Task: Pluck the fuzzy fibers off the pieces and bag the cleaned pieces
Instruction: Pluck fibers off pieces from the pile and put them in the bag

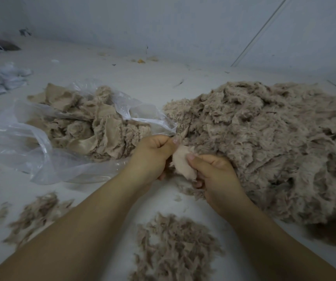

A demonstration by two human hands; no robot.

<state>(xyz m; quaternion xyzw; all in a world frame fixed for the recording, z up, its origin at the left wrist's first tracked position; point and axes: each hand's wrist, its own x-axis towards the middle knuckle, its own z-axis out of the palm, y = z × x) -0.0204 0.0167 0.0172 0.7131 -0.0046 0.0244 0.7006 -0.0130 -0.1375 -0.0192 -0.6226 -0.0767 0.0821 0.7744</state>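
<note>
Pale grey desk [163, 86] carries the work: both the left hand [153, 155] and right hand [213, 175] pinch a small, soft beige fabric piece [182, 161] (light, limp), best gripped at its bare edge, beside the clear plastic bag [31, 138].

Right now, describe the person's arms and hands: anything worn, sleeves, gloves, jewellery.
Both forearms are bare up to the frame's edge; no sleeves show. The left hand and right hand wear no gloves. No rings, watch or bracelets are visible on the fingers or wrists. The thumbnails look short and unpainted.
</note>
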